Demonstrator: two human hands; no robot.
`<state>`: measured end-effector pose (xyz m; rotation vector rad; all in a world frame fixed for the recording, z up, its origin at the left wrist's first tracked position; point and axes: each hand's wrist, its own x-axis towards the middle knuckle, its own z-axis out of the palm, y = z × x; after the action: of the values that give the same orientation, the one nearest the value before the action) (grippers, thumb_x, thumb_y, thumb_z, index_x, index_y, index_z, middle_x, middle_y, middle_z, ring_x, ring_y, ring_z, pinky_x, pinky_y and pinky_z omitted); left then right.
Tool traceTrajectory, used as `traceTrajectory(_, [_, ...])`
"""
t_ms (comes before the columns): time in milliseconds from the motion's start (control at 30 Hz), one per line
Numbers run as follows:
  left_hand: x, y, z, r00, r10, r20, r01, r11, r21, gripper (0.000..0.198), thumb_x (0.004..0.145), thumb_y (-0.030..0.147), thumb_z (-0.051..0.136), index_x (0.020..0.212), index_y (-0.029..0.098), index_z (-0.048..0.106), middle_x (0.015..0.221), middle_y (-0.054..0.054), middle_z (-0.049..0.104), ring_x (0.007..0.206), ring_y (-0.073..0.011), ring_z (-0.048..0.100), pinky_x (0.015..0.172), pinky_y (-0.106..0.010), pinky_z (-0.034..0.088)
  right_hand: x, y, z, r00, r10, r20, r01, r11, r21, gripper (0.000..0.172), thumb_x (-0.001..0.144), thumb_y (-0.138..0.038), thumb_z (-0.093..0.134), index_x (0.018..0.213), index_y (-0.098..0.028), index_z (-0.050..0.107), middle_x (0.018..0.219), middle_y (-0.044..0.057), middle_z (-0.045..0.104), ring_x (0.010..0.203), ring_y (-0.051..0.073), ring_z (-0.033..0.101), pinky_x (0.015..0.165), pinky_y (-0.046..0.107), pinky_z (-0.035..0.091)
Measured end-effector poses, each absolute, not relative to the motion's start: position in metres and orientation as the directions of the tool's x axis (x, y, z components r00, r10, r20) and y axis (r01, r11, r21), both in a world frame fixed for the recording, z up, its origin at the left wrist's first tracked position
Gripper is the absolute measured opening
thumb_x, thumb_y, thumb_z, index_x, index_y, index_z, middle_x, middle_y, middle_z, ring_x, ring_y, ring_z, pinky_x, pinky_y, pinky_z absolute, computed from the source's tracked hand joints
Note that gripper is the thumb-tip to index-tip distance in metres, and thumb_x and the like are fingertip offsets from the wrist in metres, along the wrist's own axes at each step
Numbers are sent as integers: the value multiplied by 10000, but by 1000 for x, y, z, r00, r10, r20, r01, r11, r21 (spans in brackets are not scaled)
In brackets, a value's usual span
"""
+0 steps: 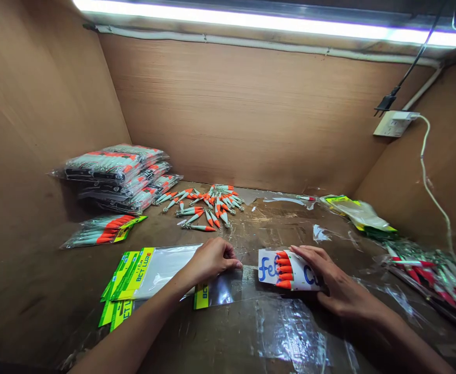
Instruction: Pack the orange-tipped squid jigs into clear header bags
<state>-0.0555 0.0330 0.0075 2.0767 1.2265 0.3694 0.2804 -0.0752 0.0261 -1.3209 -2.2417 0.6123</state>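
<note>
My left hand (pixel 212 259) is closed in a pinch at the upper edge of a clear plastic bag (pixel 223 291) with a yellow-green printed end, which lies flat on the table. My right hand (pixel 335 283) grips the right end of a white card (pixel 266 266) with blue handwriting. Several fishing lures with orange tips (pixel 285 270) lie side by side on that card; their other ends are hidden. The card is to the right of the bag, apart from my left hand. Left of the bag, beneath my left forearm, sit stacked flat bags (pixel 165 267) printed "BCT LURE".
Loose orange-and-pale lures (pixel 212 205) are heaped at the back. Filled packs (pixel 114 176) are stacked at the back left, with one filled bag (pixel 105 230) before them. Bags (pixel 358 213) and red-and-white lures (pixel 430 275) lie right. A white cable (pixel 425 156) hangs there.
</note>
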Motion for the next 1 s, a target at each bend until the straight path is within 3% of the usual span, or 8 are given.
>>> traceTrajectory(267, [-51,25,16,567,822,-43,656,-419,628,306,798,510,688,818,205,719,746,-6,688,693,-176,618,590,-245,390,267,-75,25,-484,863,143,644,462,-609,943,634,-34,517,1517,-287,305,1500,78,361,1402,300,320,1177,507,259])
traceTrajectory(333, [-48,20,19,576,812,87,656,-523,544,296,771,463,740,951,230,712,877,-20,687,820,-207,627,685,-272,435,265,-75,24,-501,857,118,625,453,-636,968,630,-36,534,1527,-291,277,1503,73,370,1386,298,354,1169,493,275])
traceTrajectory(467, [-41,10,18,617,740,269,638,-670,381,528,781,306,753,1277,280,573,1151,-60,613,1061,-254,571,882,-351,456,264,-73,21,-519,853,55,626,423,-656,1024,611,-44,568,1544,-300,234,1533,57,348,1393,309,355,1168,477,273])
traceTrajectory(567, [-37,7,14,685,696,215,563,-693,450,497,902,232,583,1383,290,470,1234,-66,586,1112,-225,571,947,-351,458,265,-70,21,-536,844,7,645,416,-641,1058,600,-43,572,1555,-303,202,1563,51,311,1408,311,333,1169,466,268])
traceTrajectory(700, [-34,6,14,701,685,196,517,-679,521,477,951,183,438,1420,265,422,1264,-72,589,1104,-201,586,961,-333,460,266,-66,27,-573,819,-41,667,436,-604,1074,602,-49,572,1563,-309,171,1548,55,341,1377,291,377,1149,440,310])
traceTrajectory(800, [-32,5,19,716,674,184,509,-684,522,459,957,224,444,1414,265,431,1238,-73,603,1046,-202,605,903,-321,476,265,-63,32,-597,801,-33,669,475,-572,1061,609,-55,566,1564,-301,175,1539,64,359,1362,282,395,1140,429,330])
traceTrajectory(900, [-30,0,26,722,675,154,512,-670,537,465,953,379,507,1399,266,440,1174,-72,627,972,-215,625,848,-327,486,262,-62,32,-602,798,-21,669,490,-560,1065,608,-55,564,1566,-300,168,1561,64,336,1386,296,368,1144,447,324])
traceTrajectory(1000, [-24,-10,29,738,663,127,507,-669,544,728,816,593,647,1417,274,389,1212,-80,621,994,-258,631,842,-357,487,260,-61,28,-595,804,-23,671,481,-564,1049,645,-93,607,1568,-301,156,1589,64,299,1414,315,335,1155,469,303])
